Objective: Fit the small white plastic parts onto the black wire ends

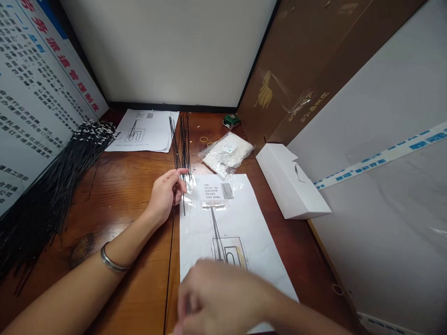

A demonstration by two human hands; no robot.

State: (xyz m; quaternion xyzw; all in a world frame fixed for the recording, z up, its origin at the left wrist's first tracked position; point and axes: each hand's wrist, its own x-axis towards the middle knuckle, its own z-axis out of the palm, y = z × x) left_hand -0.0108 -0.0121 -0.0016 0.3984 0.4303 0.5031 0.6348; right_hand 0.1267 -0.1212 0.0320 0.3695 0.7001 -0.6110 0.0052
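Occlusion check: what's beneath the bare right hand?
White paper sheet with black line drawing, and brown wooden table, show around it; whatever the right hand covers can't be seen.

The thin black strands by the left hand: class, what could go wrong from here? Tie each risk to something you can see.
1. The thin black strands lie close together at the left hand, so they could snag one another.
2. The right hand covers part of the printed sheet, so a printed detail might be missed.
3. The clear bag lies at the sheet's top edge, so shifting the sheet might nudge it.
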